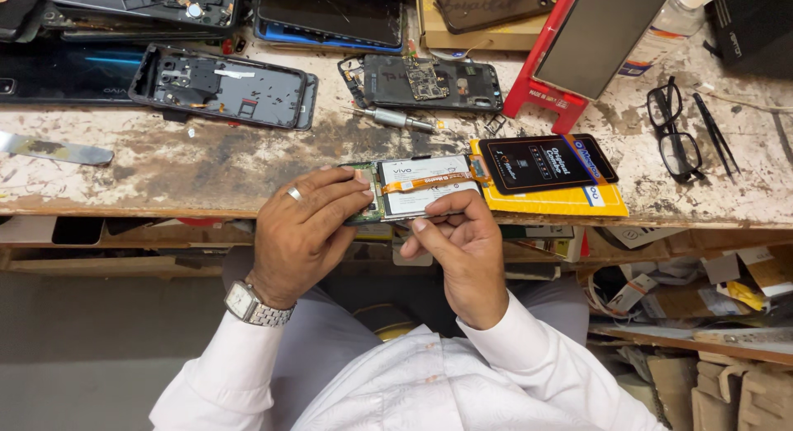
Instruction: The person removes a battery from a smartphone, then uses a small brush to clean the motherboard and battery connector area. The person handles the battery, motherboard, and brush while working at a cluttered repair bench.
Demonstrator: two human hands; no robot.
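Both of my hands hold an opened phone (417, 187) at the front edge of the worn workbench (206, 171). Its white battery and an orange flex cable face up. My left hand (301, 233), with a ring and a wristwatch, grips the phone's left end, fingers over the top. My right hand (462, 245) supports the lower right edge, thumb pressed against the frame. A flat black and yellow parts package (549, 175) lies just right of the phone, touching it.
A screwdriver (396, 118), a dismantled phone frame (429, 82) and a grey back cover (227, 88) lie behind. Eyeglasses (673, 133) and tweezers (717, 133) sit at right, a metal blade (54, 150) at left. More phones, a red stand (545, 96) and a bottle (673, 22) line the back.
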